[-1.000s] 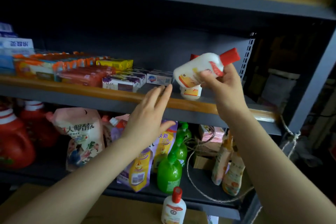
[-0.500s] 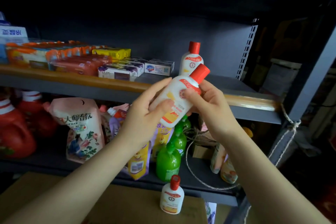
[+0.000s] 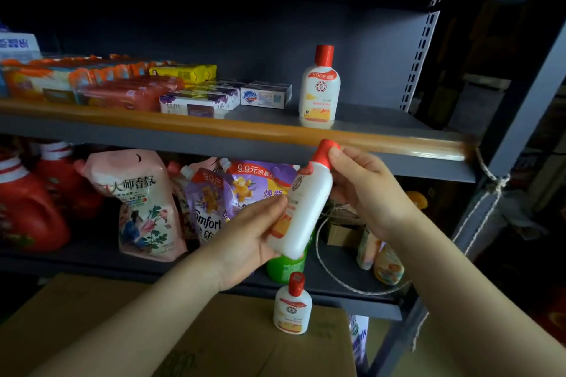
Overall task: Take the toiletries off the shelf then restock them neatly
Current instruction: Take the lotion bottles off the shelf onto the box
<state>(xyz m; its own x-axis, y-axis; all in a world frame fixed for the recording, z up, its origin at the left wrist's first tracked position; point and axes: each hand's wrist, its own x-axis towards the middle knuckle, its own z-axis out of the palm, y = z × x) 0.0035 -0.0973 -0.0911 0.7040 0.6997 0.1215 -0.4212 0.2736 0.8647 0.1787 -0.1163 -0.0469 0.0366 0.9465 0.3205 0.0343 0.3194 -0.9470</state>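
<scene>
A white lotion bottle (image 3: 306, 202) with a red cap is tilted in front of the shelf's front edge, held by both hands. My left hand (image 3: 248, 242) grips its lower body. My right hand (image 3: 364, 190) holds it near the red cap, thumb against the cap. A second identical bottle (image 3: 319, 89) stands upright on the middle shelf (image 3: 382, 122), right of the soap boxes (image 3: 214, 96). A third one (image 3: 292, 306) stands on a cardboard box (image 3: 214, 340) below.
Packs of soap (image 3: 92, 82) fill the middle shelf's left part. On the lower shelf are red detergent jugs (image 3: 27, 208), refill pouches (image 3: 144, 205), a green bottle (image 3: 284, 266) and small bottles (image 3: 379, 254). A rope (image 3: 490, 180) is tied round the right upright.
The held bottle came down from above the middle shelf to below its front edge. My left hand, open a second ago, took hold of the bottle's lower body.
</scene>
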